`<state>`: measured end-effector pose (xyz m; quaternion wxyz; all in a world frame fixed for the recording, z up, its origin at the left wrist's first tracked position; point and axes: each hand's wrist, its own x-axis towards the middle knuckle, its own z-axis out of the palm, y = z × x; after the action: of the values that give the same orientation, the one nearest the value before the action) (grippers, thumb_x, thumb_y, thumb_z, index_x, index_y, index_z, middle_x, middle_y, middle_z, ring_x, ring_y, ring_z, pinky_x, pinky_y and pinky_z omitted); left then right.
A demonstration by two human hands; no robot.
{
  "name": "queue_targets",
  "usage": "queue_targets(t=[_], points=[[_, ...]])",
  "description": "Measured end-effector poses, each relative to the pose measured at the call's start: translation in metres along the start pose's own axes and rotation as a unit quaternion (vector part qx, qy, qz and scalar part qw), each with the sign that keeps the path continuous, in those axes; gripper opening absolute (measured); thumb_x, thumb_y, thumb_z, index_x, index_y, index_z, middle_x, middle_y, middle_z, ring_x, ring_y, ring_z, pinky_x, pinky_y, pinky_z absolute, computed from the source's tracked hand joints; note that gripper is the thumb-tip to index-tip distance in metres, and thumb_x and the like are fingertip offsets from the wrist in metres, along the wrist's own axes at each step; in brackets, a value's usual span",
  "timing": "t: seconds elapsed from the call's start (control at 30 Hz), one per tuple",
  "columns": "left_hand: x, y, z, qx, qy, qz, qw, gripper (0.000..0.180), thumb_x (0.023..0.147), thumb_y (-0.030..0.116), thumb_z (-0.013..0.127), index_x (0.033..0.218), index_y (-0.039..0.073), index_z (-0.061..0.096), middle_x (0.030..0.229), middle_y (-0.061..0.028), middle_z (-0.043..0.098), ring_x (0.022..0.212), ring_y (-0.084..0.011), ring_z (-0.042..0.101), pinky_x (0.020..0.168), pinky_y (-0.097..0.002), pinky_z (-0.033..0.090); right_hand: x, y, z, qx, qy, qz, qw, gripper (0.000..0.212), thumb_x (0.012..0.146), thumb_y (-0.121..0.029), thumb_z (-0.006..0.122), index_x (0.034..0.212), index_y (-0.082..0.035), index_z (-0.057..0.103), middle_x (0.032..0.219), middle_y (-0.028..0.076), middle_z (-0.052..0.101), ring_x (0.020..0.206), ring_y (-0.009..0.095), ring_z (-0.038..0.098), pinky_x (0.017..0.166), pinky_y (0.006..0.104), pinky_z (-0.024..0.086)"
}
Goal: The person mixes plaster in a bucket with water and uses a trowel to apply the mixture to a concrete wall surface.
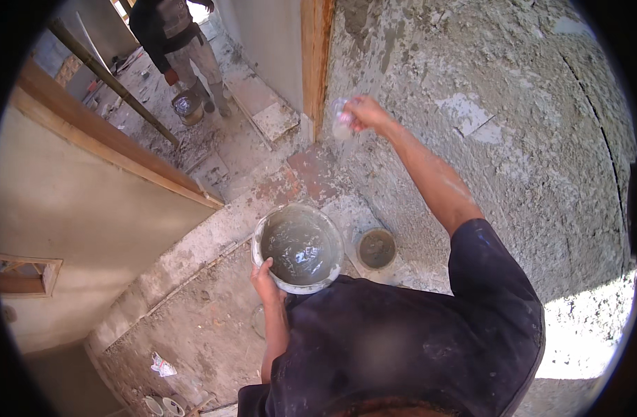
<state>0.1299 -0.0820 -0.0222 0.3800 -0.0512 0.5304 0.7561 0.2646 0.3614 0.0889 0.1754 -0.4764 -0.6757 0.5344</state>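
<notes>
My left hand [265, 281] grips the near-left rim of a round, cement-smeared tub [336, 258], thumb hooked over the edge. Wet grey cement slurry [301, 243] with a shiny surface sits inside it, and the tub is close against my dark shirt. My right arm stretches forward and to the right. Its hand [366, 113] is closed around a small clear plastic cup [342, 124], slightly blurred, beside the rough grey plastered wall [416, 76]. A streak of splashed wet material shows on the wall around the cup.
A smaller bucket [359, 249] of grey material stands right of the tub. Wooden door frames [316, 62] border the opening ahead. Beyond it, a person [169, 31] holds a bucket [188, 115] near a slanting pole [117, 87]. Plastic scrap [163, 365] lies on the dirt floor, lower left.
</notes>
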Motion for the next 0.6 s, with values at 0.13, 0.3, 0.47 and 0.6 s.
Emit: queue_targets(t=[0.13, 0.3, 0.47, 0.6], points=[[-0.009, 0.011, -0.018, 0.011, 0.040, -0.002, 0.999, 0.038, 0.081, 0.003, 0.056, 0.118, -0.004, 0.060, 0.108, -0.0138, 0.066, 0.096, -0.0260, 0.065, 0.085, -0.0374, 0.053, 0.019, -0.034, -0.033, 0.031, 0.126, 0.000, 0.992, 0.072, 0.087, -0.020, 0.069, 0.141, 0.007, 0.030, 0.076, 0.012, 0.066, 0.049, 0.013, 0.060, 0.041, 0.0262, 0.050], [-0.027, 0.028, -0.039, -0.014, 0.066, 0.023, 0.997, 0.038, 0.081, 0.001, 0.055, 0.118, -0.005, 0.060, 0.105, -0.0139, 0.067, 0.092, -0.0240, 0.065, 0.081, -0.0350, 0.053, -0.109, 0.002, 0.110, 0.006, -0.133, -0.084, 0.988, 0.054, 0.089, -0.017, 0.069, 0.135, -0.007, 0.044, 0.081, 0.009, 0.068, 0.058, 0.011, 0.061, 0.049, 0.0278, 0.051], [-0.043, 0.030, -0.042, -0.009, 0.010, 0.008, 1.000, 0.040, 0.083, -0.003, 0.053, 0.122, -0.006, 0.057, 0.109, -0.0140, 0.066, 0.094, -0.0233, 0.065, 0.085, -0.0342, 0.053, -0.246, 0.053, 0.225, -0.223, -0.320, -0.170, 0.905, 0.034, 0.083, -0.025, 0.071, 0.107, -0.003, 0.063, 0.089, 0.023, 0.069, 0.089, 0.039, 0.067, 0.076, 0.0473, 0.052], [-0.058, 0.024, -0.047, -0.007, -0.041, -0.003, 0.999, 0.039, 0.084, -0.003, 0.056, 0.122, -0.006, 0.058, 0.108, -0.0133, 0.067, 0.095, -0.0226, 0.065, 0.085, -0.0334, 0.052, -0.255, 0.112, 0.268, -0.284, -0.240, -0.098, 0.923, 0.031, 0.084, -0.024, 0.069, 0.105, -0.003, 0.062, 0.095, 0.023, 0.068, 0.092, 0.043, 0.065, 0.078, 0.0500, 0.051]])
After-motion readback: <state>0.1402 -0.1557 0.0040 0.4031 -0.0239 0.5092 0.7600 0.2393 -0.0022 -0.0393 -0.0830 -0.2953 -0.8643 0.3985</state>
